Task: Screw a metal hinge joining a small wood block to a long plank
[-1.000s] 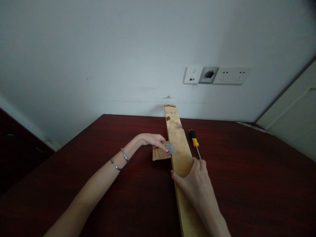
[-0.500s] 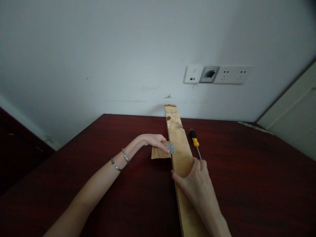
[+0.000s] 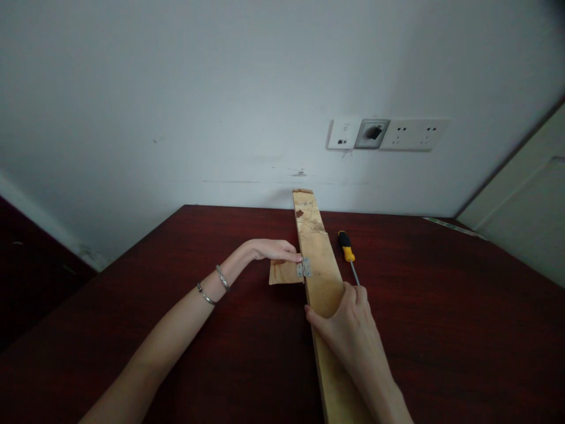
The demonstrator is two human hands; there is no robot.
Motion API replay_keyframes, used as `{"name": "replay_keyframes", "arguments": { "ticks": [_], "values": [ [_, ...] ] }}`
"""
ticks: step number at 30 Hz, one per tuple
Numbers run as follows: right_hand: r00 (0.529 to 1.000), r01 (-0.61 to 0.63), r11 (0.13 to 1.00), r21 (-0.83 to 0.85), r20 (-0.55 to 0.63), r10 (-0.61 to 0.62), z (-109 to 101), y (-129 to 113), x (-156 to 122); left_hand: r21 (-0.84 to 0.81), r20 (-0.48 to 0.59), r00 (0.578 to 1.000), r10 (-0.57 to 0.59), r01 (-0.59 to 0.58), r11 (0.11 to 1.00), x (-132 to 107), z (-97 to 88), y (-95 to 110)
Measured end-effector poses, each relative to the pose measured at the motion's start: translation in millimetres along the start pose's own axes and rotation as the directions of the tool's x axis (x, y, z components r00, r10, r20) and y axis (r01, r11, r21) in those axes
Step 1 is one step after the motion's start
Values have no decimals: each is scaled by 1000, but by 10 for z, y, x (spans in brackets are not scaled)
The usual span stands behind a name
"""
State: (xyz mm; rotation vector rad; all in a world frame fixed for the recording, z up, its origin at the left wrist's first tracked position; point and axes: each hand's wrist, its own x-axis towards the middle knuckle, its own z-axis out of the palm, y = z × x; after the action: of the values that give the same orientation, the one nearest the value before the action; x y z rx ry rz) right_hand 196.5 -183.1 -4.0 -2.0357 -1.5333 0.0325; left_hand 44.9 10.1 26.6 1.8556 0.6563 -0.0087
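A long wooden board [image 3: 320,259] runs away from me across the table toward the wall. On its left edge sits a metal hinge [image 3: 304,267], one leaf on the board and the other on a small wooden piece [image 3: 282,273]. My left hand [image 3: 277,250] is closed on the small piece at its far edge, thumb by the hinge's upper end; the other fingers are partly hidden. Lower down, my right hand [image 3: 348,321] wraps over the board, thumb on the left edge and fingers over the right. A yellow-and-black screwdriver [image 3: 347,250] lies to the board's right.
The dark red tabletop [image 3: 212,365] meets a white wall [image 3: 176,106]. Socket plates [image 3: 406,135] are set in the wall above the table's right half. A pale panel [image 3: 525,194] stands at the far right, with a thin strip [image 3: 454,227] lying near it.
My left thumb has shifted up along the hinge, so more of the hinge and small wooden piece shows. My right hand keeps its hold. The view has moved slightly.
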Motion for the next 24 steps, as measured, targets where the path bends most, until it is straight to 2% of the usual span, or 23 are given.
{"name": "replay_keyframes", "arguments": {
  "ticks": [6,11,17,21,24],
  "values": [
    [1000,-6,1000,2,-10,6,-1,-2,4,18,-3,1000,11,-11,1000,3,19,21],
    [1000,-12,1000,15,10,12,-7,-5,8,51,-26,999,35,-33,998,-91,-32,72],
    [997,-54,998,16,50,53,-57,-44,4,-179,24,998,-66,69,982,-249,-147,53],
    [996,-63,998,23,66,61,-69,-52,1,-293,71,996,-62,81,953,-301,-175,-81],
    [997,-51,998,22,53,49,-62,-47,-1,-341,36,998,-42,52,939,-315,-148,-160]
  ]
}}
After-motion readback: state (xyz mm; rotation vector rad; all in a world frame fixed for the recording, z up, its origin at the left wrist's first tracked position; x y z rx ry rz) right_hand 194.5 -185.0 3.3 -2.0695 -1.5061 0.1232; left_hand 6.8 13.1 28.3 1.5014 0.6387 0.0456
